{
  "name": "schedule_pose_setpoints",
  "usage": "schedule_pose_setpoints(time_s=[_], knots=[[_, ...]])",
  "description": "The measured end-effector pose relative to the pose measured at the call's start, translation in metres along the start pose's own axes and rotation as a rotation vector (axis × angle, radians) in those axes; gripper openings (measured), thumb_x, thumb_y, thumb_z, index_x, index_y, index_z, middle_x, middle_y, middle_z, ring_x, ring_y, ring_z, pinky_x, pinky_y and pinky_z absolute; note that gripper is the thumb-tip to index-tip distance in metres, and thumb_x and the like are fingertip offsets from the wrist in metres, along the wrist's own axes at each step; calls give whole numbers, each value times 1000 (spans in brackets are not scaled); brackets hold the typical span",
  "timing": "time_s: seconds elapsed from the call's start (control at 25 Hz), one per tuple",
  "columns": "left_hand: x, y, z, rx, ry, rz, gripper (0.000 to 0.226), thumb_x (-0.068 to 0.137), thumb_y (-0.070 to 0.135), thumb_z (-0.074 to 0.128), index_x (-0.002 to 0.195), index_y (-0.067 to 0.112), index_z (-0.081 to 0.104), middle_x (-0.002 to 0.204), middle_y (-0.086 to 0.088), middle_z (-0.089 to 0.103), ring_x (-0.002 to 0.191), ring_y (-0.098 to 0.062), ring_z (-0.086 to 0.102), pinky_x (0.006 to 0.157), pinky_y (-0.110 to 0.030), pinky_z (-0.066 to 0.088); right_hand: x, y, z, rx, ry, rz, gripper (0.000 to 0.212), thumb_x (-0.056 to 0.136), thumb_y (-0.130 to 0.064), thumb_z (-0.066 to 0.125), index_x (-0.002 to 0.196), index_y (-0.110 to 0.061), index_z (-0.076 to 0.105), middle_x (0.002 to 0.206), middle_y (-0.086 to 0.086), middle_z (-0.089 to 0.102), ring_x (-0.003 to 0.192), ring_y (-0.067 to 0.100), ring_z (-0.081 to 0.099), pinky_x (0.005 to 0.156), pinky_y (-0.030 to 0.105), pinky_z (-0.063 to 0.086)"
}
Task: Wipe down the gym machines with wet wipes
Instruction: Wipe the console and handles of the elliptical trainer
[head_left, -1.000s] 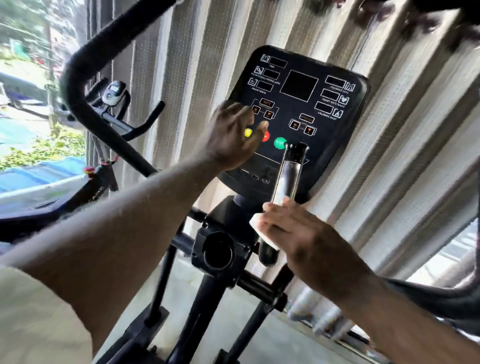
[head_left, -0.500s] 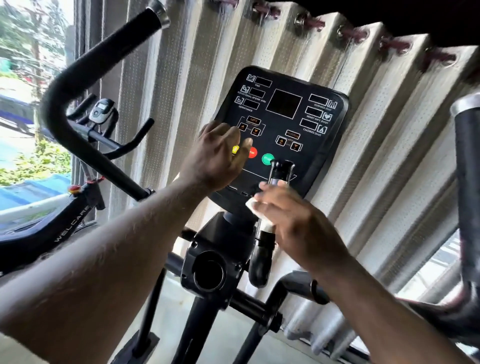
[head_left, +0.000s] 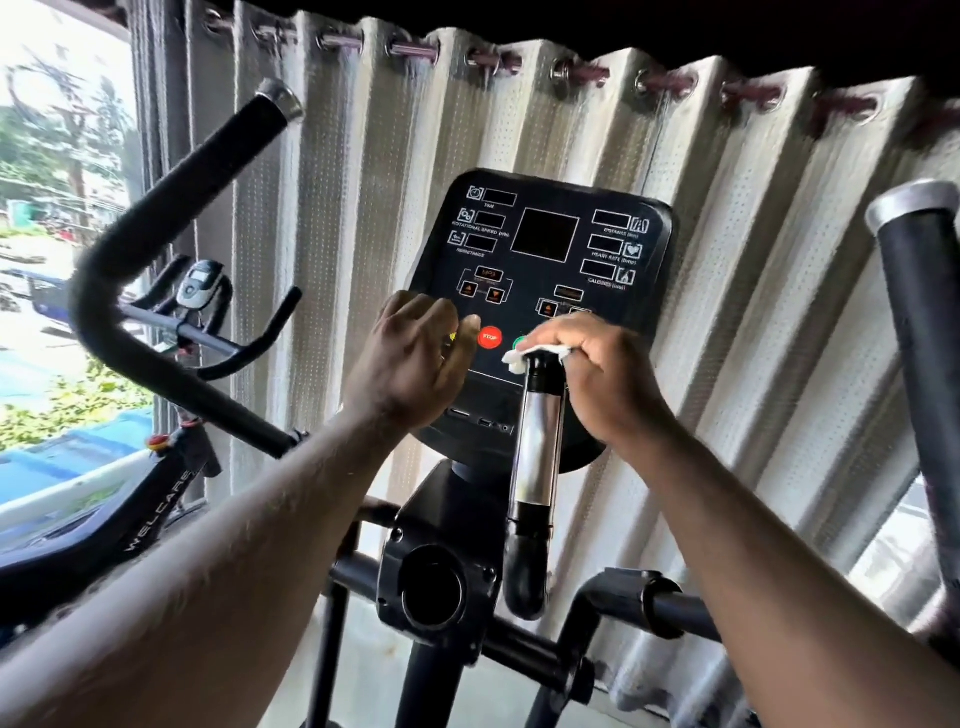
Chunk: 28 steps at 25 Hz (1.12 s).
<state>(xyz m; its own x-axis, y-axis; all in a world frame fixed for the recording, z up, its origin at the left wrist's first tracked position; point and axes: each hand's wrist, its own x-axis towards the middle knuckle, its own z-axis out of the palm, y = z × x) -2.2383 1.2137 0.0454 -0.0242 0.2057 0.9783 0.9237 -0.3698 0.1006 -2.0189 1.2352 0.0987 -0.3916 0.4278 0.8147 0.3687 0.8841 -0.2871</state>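
Observation:
An elliptical machine's black console stands at centre, with a red stop button on it. In front of the console rises a chrome pulse-grip handle with a black cap. My right hand pinches a white wet wipe over the top of that handle. My left hand rests on the console's lower left edge with its fingers curled round it, beside the stop button and partly covering a yellow button.
The machine's curved black arm sweeps across the left, and another black arm rises at the right edge. A black exercise bike stands at left by the window. A white pleated curtain hangs close behind the console.
My right hand has slid the wipe up the chrome handle from its lower part to its top cap. My left hand has stayed on the console; the camera view has tilted up.

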Motion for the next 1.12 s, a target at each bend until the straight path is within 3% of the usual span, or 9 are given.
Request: schedule_pose_setpoints(time_s=[0.16,0.32,0.44,0.56,0.68,0.84,0.92,1.04,1.12], knots=[[0,-2,1,8,-15,-1,43,108,33,51,74,8,56,70,-5,56,71,-29,51,80,-45,46,-8,0,0,331,-138,189,46,86,1,42,102,-14,82,102,-1,81,106,14,75,97,32,56],[-1,1,-2,-1,-24,8,43,108,34,50,73,9,55,71,-5,56,76,-29,50,80,-42,46,-5,-1,-21,-36,-290,30,41,100,-2,47,117,-22,78,108,-8,78,100,6,72,91,24,54],[-3,2,-2,8,-29,-8,42,107,34,51,73,10,55,72,-5,56,78,-28,51,79,-41,45,-20,-6,-11,-334,-99,-116,28,98,-5,53,110,-18,74,94,1,73,79,19,66,70,33,55],[-1,0,-3,-18,-35,0,40,106,33,53,74,9,56,73,-5,57,79,-28,51,78,-38,44,-25,-8,10,-373,13,-60,20,95,-3,56,104,-10,71,90,5,66,76,18,58,68,24,49],[-3,-1,0,16,-40,3,41,106,35,53,75,9,58,76,-6,59,82,-29,53,81,-41,46,-27,-10,12,-161,62,-45,19,98,0,57,106,-8,72,93,-1,67,76,-3,55,71,4,36],[-4,0,-1,12,-45,16,43,107,38,52,75,10,59,78,-7,60,82,-31,54,81,-42,46,-25,-7,9,49,8,263,22,104,-20,54,97,-20,75,72,-18,64,73,-4,58,67,14,40],[-3,0,-3,1,-53,9,44,107,39,50,75,9,60,79,-7,61,84,-31,54,81,-42,46,-23,-7,15,413,59,475,28,103,-22,50,90,-20,75,82,-13,73,80,5,64,78,28,47],[-4,1,-3,5,-50,19,44,106,38,51,75,8,60,79,-7,61,84,-30,54,80,-40,45,-22,-14,19,1052,136,712,33,108,-11,44,87,-15,69,91,2,75,78,9,68,77,23,48],[-4,-1,-3,11,-56,17,43,106,38,51,76,8,61,80,-7,61,85,-29,54,80,-40,45,-22,-18,18,1290,158,797,32,110,-12,41,89,-13,64,93,7,75,70,6,70,63,15,51]])
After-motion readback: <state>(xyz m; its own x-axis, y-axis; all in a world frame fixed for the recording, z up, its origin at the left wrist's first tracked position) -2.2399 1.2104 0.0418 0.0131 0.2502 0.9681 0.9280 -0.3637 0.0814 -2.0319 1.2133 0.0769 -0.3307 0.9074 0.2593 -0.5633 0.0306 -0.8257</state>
